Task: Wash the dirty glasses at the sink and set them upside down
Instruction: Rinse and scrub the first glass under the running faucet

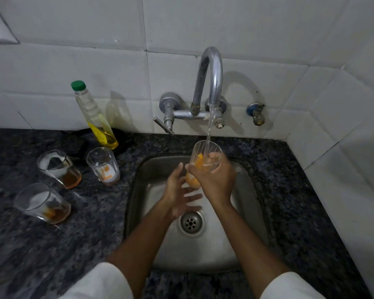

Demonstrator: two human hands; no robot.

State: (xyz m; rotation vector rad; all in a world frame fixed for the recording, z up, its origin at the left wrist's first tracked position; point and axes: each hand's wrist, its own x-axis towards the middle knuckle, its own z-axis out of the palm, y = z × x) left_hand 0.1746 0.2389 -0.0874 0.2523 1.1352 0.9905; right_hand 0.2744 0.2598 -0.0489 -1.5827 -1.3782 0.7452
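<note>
On the dark speckled counter (20, 244) at about nine o'clock from the sink stand three dirty glasses, all upright: the nearest glass (42, 203) holds a little amber liquid with an orange scrap, the glass behind it (59, 169) has white foam up its wall over brown liquid, and the third glass (103, 165), just left of the basin, shows white residue with orange bits. Behind them, at roughly ten o'clock, one clear bottle (93, 115) with a green cap holds a small amount of yellow liquid. One steel sink (138, 201) sits in the middle, its drain at the centre. Over it the left hand (179, 195) is open, palm turned up and fingers spread, just below and left of a fourth glass (204, 156), its fingertips near the glass's base though contact cannot be told. That glass, smeared orange inside, is held upright at twelve o'clock above the drain, wrapped by the right hand (214, 178). One curved tap (209, 78) pours a thin stream straight into it. A small valve (256, 113) sits on the tiled wall at one o'clock.
</note>
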